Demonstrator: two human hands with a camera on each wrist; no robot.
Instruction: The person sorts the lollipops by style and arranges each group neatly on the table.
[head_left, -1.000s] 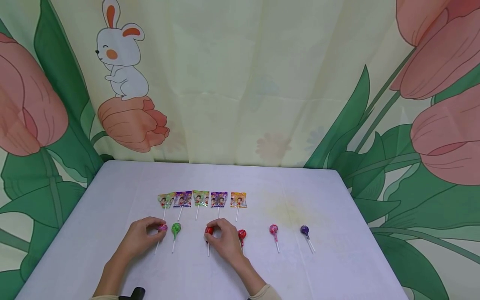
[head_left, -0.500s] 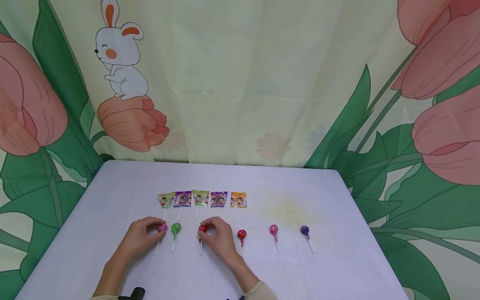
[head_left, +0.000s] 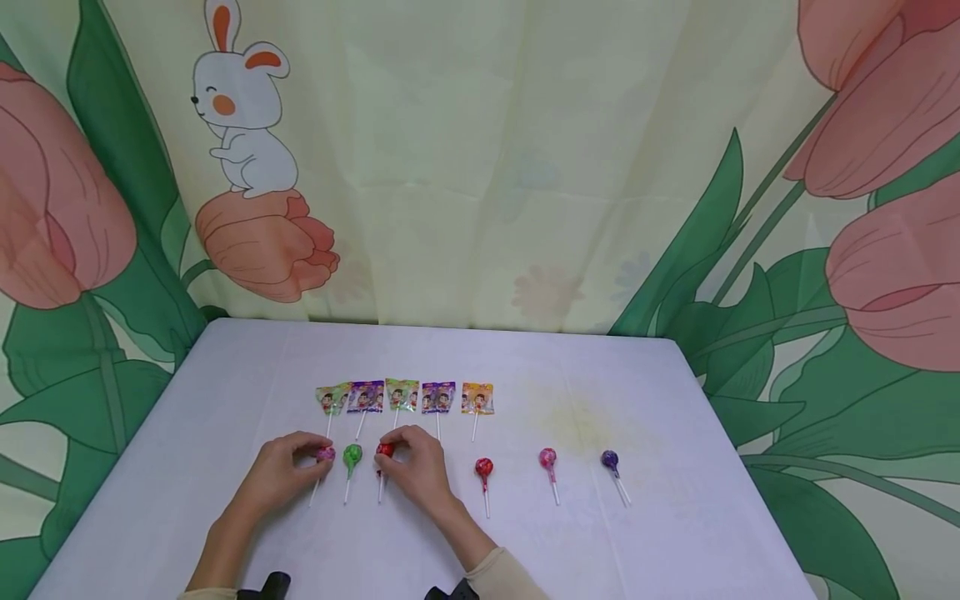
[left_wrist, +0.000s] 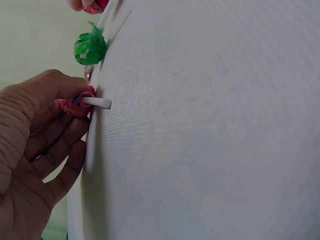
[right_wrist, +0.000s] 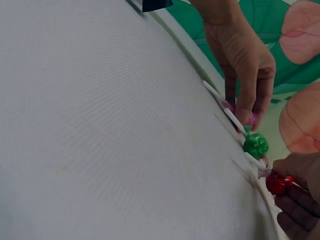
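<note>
My left hand (head_left: 285, 468) pinches the head of a pink lollipop (left_wrist: 77, 105) between thumb and fingers at the left end of the near row, its stick pointing toward me. A green lollipop (head_left: 352, 455) lies just to the right, untouched. Beyond it my right hand (head_left: 418, 468) pinches a red lollipop (right_wrist: 278, 183) by its wrapped head, the white stick pointing toward me. In the right wrist view both held lollipops show, with the green one between them. A second red lollipop (head_left: 483, 468) lies to the right of my right hand.
Behind the hands runs a row of flat-wrapped lollipops, from a green packet (head_left: 332, 398) to an orange one (head_left: 477, 398). Farther right lie a pink lollipop (head_left: 548, 458) and a purple lollipop (head_left: 610, 461). A white cloth covers the table (head_left: 637, 550); a printed curtain (head_left: 480, 167) hangs behind.
My right hand has slid left with the red lollipop, closer to the green one, uncovering the second red lollipop. The left hand has stayed on the pink lollipop.
</note>
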